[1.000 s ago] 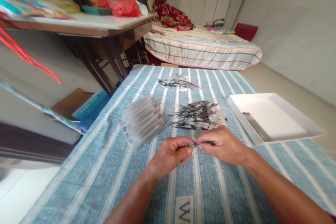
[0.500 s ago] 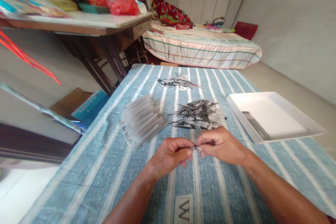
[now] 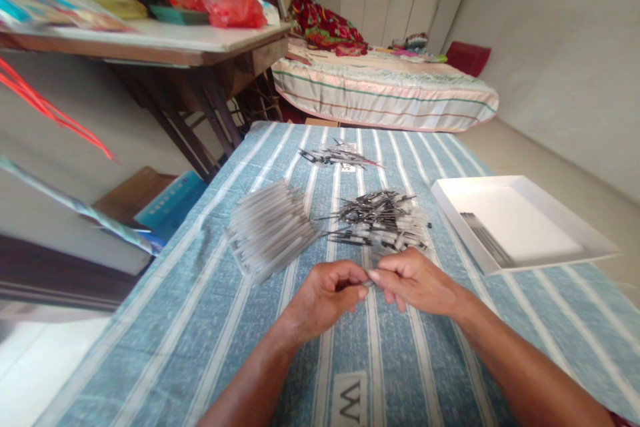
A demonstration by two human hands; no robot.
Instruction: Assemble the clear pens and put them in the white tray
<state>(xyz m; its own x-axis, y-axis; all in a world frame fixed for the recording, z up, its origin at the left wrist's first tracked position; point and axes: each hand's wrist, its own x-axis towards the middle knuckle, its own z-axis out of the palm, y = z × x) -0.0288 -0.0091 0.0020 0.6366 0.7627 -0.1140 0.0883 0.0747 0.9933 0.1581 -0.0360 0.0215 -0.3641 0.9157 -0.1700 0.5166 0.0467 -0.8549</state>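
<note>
Shifts since the earlier frame: right hand [image 3: 420, 285] rolled over, thumb outward; left hand [image 3: 323, 297] about the same. Left fingers pinching thin piece [image 3: 369, 283] low over counter [image 3: 150, 360], right fingertips against it, grip unclear. Likely light, stiffish, slick, may bend if squeezed hard; best taken mid-length, fingertips only. Count: one thin piece, one pale tube row [image 3: 273, 230], one dark-and-clear pile [image 3: 377, 217], one far bunch [image 3: 333, 157], one white tray [image 3: 540, 223] with one dark stick group [image 3: 485, 240]. Can't count individual sticks.
</note>
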